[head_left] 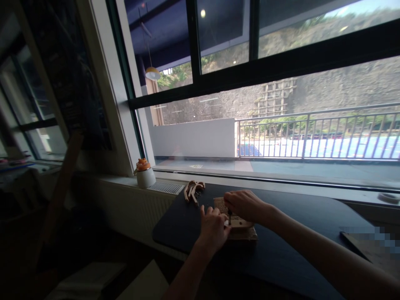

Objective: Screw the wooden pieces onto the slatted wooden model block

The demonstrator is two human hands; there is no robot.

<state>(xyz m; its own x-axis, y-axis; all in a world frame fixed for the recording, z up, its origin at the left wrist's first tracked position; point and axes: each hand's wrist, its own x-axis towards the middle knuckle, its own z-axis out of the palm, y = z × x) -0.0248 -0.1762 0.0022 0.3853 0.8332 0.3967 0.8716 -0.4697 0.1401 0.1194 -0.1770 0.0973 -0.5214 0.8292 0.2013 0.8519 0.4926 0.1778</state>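
The left hand (214,228) and right hand (246,206) are bare, as are both slender forearms down to the picture's lower edge. Dim light hides the finer detail of fingers and wrists.

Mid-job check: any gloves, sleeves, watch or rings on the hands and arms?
No gloves: the left hand and right hand are bare. The left forearm and right forearm are bare as well, with no sleeve edge in view. No watch, band or ring shows, though the dim picture could hide a thin one.
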